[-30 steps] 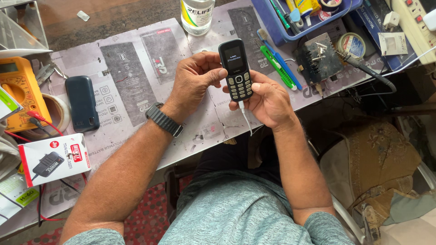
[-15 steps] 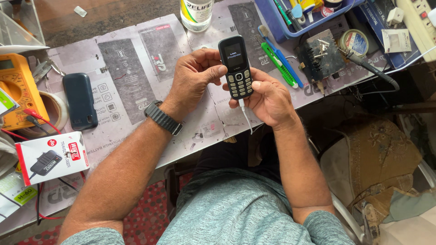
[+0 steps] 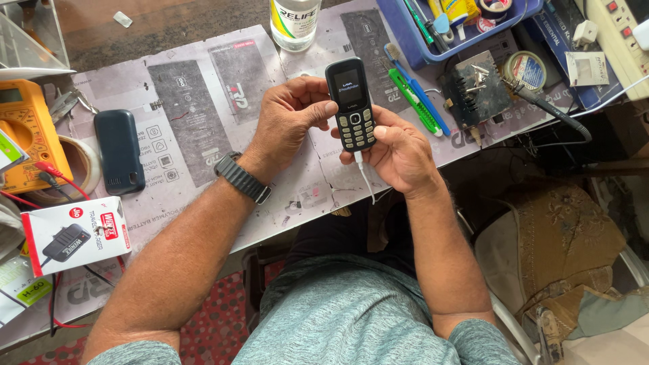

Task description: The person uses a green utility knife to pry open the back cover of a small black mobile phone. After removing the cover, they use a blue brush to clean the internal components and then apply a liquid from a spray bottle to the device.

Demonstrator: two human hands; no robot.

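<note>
While both hands clamp the black keypad phone (image 3: 351,103), left hand (image 3: 287,122) at 9 o'clock, right hand (image 3: 399,152) at 4; white cable (image 3: 366,177) plugged at bottom, over counter (image 3: 189,169).

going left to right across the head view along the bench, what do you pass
yellow multimeter → dark blue phone lying flat → left hand → black keypad phone held in both hands → right hand → green-handled tool → dark circuit block → round tin
</note>
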